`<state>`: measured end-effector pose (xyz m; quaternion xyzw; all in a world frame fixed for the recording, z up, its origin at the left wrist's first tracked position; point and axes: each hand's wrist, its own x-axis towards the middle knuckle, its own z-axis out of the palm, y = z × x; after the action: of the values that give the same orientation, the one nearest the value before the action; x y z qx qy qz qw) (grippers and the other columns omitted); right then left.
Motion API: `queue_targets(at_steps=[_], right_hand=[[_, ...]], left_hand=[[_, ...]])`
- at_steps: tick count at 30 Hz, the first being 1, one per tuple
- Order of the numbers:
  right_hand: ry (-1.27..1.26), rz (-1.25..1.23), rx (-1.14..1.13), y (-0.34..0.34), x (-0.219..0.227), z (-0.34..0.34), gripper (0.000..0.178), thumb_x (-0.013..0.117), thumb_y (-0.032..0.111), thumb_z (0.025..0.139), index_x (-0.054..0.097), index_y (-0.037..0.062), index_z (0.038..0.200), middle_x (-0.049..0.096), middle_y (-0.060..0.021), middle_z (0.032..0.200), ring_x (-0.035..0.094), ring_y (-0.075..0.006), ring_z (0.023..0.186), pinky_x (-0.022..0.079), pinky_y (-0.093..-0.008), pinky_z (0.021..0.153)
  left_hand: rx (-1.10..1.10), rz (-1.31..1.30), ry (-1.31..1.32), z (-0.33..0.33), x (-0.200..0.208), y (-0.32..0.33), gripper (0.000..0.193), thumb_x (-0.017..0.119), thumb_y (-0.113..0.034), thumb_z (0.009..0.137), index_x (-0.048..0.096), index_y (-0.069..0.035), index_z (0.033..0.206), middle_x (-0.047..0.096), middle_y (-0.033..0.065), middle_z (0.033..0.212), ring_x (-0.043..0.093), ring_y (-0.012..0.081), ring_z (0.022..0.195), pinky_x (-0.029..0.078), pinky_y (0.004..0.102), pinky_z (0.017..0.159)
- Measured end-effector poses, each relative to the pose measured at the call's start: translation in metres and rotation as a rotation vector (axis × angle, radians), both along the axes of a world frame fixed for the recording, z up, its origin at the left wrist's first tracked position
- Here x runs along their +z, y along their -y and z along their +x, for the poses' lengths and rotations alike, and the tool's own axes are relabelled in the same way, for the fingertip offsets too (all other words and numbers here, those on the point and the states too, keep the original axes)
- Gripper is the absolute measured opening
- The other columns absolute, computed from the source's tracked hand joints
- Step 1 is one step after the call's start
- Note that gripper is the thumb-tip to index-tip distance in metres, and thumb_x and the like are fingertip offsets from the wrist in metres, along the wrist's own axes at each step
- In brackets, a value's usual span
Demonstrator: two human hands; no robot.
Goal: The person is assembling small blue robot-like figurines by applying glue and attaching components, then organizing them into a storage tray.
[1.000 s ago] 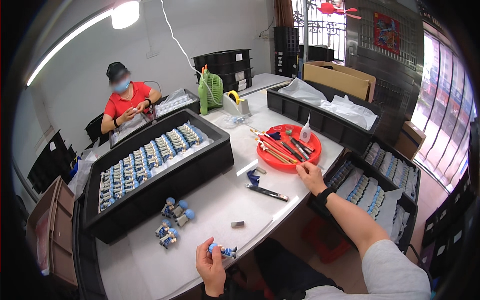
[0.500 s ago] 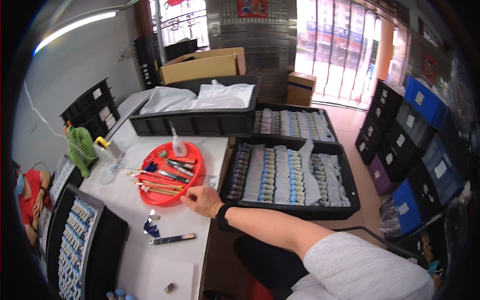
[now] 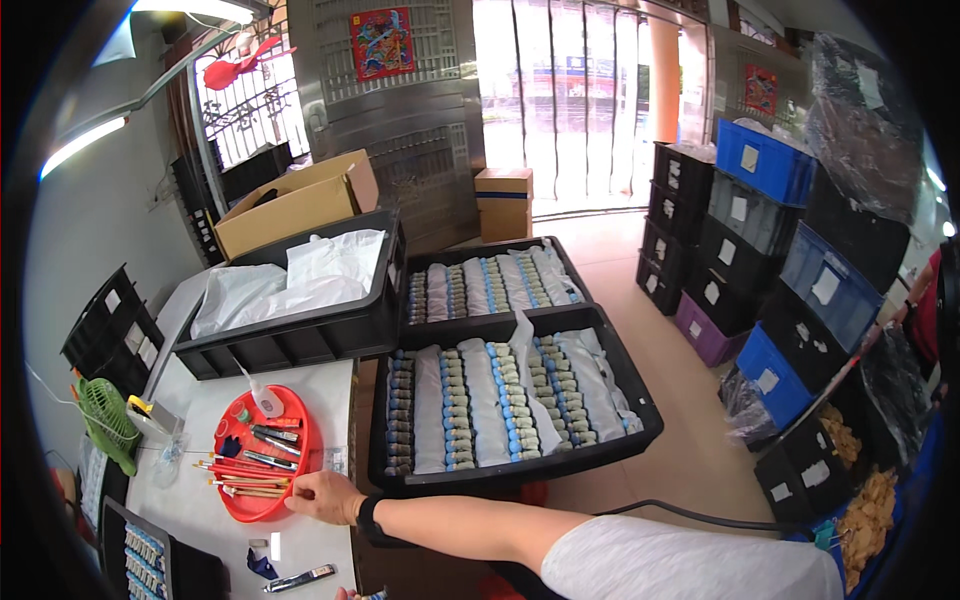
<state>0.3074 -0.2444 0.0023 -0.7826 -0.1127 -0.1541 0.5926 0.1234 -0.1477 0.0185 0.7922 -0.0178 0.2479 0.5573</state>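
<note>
My right hand point(image 3: 325, 497), below a black wristband, is at the right rim of a round red tray point(image 3: 311, 440). Its fingers are curled together; anything between them is too small to make out. Several brushes point(image 3: 250, 479), pens point(image 3: 270, 459) and a white squeeze bottle point(image 3: 268, 401) with a thin nozzle lie in the tray. At the lower edge, only fingertips of my left hand point(image 3: 345, 593) show, against a small blue-and-grey piece point(image 3: 375, 595). Nearer me on the white table are a dark slim tool point(image 3: 299, 579) and a dark blue scrap point(image 3: 261, 564).
Right of the table, two black crates point(image 3: 650, 437) hold rows of small blue-and-grey pieces between white sheets. A black bin point(image 3: 300, 335) with white sheeting stands at the back. A green fan point(image 3: 108, 412) is on the left. Stacked crates point(image 3: 735, 255) line the right side.
The view has swung up and right, so the crates show more fully. My right hand stays by the tray's rim, fingers curled. My left fingertips and the small piece have come into view.
</note>
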Motion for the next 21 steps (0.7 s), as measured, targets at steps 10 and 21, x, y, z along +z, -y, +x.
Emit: queue_targets(at_steps=[10,21], right_hand=[[0.047,0.113,-0.348,0.252,-0.065,-0.1,0.024,0.055,0.007,0.08,0.054,0.0039,0.103,0.057,-0.0028,0.074,0.055,-0.0087,0.069,0.045,-0.0255,0.06],[-0.69,-0.261,-1.429,0.416,-0.135,-0.288,0.055,0.048,0.039,0.08,0.039,0.0038,0.12,0.043,-0.0209,0.119,0.036,-0.036,0.114,0.03,-0.0482,0.093]], left_hand=[[0.055,0.131,0.051,0.051,0.001,0.031,0.032,0.041,-0.02,0.092,0.051,0.006,0.108,0.055,0.0194,0.101,0.053,0.0275,0.09,0.042,0.034,0.081],[0.165,0.159,0.014,0.058,0.013,0.05,0.03,0.043,-0.018,0.09,0.056,0.007,0.101,0.058,0.0224,0.094,0.055,0.0318,0.084,0.043,0.0367,0.074]])
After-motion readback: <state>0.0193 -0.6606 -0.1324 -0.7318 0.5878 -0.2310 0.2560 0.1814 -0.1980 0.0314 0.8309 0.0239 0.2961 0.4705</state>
